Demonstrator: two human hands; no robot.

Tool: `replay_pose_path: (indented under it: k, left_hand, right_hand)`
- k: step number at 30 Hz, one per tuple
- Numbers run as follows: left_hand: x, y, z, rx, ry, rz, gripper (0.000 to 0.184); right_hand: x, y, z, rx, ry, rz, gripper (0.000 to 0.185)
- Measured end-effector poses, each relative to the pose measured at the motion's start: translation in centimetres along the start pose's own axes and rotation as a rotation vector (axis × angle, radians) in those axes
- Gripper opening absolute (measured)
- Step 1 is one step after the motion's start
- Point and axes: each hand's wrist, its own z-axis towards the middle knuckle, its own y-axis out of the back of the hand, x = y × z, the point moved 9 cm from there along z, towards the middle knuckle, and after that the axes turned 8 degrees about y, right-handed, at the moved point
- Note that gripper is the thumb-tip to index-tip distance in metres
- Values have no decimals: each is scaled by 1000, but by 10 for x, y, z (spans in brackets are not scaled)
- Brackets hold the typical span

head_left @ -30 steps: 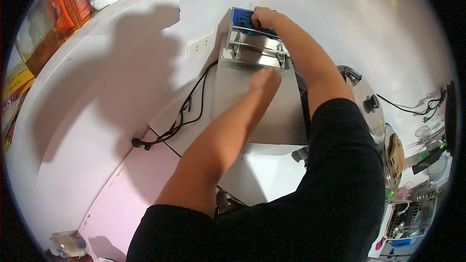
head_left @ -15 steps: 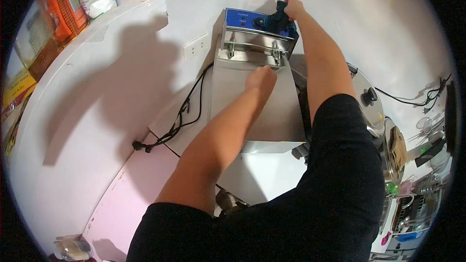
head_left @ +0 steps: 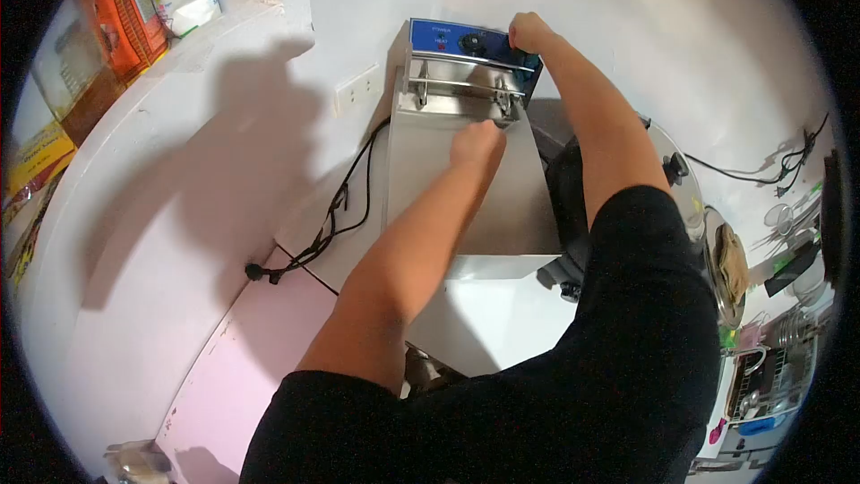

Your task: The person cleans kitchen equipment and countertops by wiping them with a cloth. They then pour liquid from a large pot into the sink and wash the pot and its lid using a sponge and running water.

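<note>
A stainless steel electric deep fryer [head_left: 502,206] stands against the wall, with a blue control panel [head_left: 448,36] and a black knob at its back. My left hand [head_left: 477,142] is closed in a fist over the flat metal top, near the wire hooks; whatever its fingers hold is hidden. At the right end of the panel, my right hand [head_left: 533,33] is closed on a dark cloth [head_left: 528,60], of which only a little shows below the fingers.
A black power cord [head_left: 363,188] with its plug trails left of the fryer, below a wall socket [head_left: 358,90]. To the right are a dark appliance [head_left: 566,188], a lidded pot and a dish rack [head_left: 761,385]. Food packets [head_left: 125,13] sit on a ledge at upper left.
My right hand has moved down slightly and wiped the cloth off the panel's face toward its right end, uncovering the knob. The left hand stays nearly in place. The view has shifted a little.
</note>
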Motion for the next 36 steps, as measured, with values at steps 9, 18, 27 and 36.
replay_pose_path:
  k: [9, 18, 27, 36]
  left_hand:
    - [1, -3, 7, -76, -65, 59, 27]
    - [-4, -1, 2, -58, -66, 117, 28]
    - [-5, 9, -6, -50, 82, -54, 28]
    - [4, 4, 9, -64, 92, 77, 23]
  right_hand:
    - [46, 19, 38, -365, -24, 289, 32]
    - [96, 59, 22, -460, 456, 276, 29]
    - [183, -35, -28, -314, 638, -138, 46]
    - [179, -33, -18, -294, 430, -194, 44]
